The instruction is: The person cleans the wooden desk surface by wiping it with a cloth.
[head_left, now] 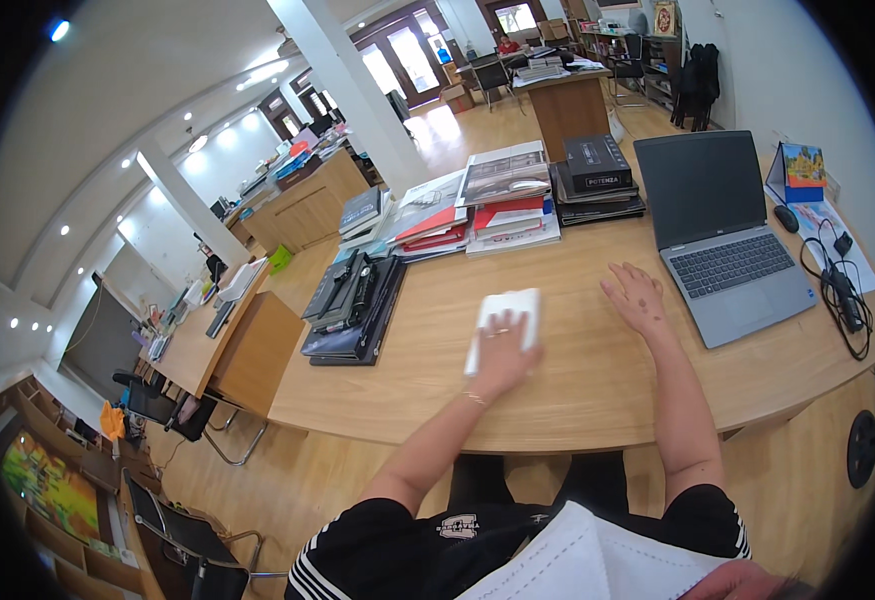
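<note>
My left hand [504,360] lies palm down over a white folded cloth or paper wipe [522,303] on the light wooden desk [567,390]. Its fingers are spread flat across the white piece, slightly smeared by motion, and do not visibly wrap around it. Part of the wipe is hidden under the palm. Farther right, my right hand [639,300] rests on the desktop with fingers apart and nothing in them. It is nearest to an open grey laptop [742,265] with a dark screen, which stands just to its right.
Dark books and binders [352,310] are stacked at the desk's left. Magazines and folders [505,190] pile along the back, beside black boxes [597,170]. At right are a black mouse [785,218], a charger with cable [841,290] and a desk calendar [797,172].
</note>
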The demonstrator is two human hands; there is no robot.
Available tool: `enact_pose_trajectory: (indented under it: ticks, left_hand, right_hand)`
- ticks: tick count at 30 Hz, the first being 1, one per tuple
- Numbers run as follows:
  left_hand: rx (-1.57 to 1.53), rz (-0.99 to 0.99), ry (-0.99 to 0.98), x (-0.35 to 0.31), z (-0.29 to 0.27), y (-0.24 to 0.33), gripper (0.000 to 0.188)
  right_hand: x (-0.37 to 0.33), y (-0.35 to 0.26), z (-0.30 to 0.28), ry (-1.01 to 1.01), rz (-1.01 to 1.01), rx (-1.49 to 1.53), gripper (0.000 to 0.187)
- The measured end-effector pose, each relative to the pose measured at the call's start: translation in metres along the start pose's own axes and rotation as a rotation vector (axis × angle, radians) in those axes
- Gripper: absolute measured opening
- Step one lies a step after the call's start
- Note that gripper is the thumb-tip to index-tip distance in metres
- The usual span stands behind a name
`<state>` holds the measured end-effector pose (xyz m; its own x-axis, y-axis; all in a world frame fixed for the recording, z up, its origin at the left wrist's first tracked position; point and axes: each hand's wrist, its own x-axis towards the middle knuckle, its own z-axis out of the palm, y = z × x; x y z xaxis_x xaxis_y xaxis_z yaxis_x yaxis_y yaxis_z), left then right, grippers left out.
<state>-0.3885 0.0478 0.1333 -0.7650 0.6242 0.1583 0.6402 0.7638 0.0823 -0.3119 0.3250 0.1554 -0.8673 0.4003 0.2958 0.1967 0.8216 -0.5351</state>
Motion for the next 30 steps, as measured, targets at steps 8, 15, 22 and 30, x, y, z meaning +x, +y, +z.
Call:
enact_pose_trajectory:
  ticks: [8, 15, 22, 30]
  left_hand:
    - [-0.133, 0.407, -0.089, -0.001, -0.005, 0.177, 0.076]
    - [-0.210, 0.594, -0.067, -0.019, 0.009, 0.171, 0.075]
    - [-0.125, 0.375, -0.065, -0.064, -0.015, 0.050, 0.072]
    - [-0.039, -0.258, 0.090, -0.143, -0.037, -0.104, 0.074]
  right_hand:
    - [0.002, 0.004, 0.000, -0.014, 0.001, -0.013, 0.062]
    - [0.005, 0.003, 0.001, -0.088, -0.005, 0.011, 0.062]
    - [0.002, 0.009, 0.002, -0.152, 0.045, 0.000, 0.062]
    - [-0.012, -0.008, 0.007, -0.218, -0.015, 0.018, 0.061]
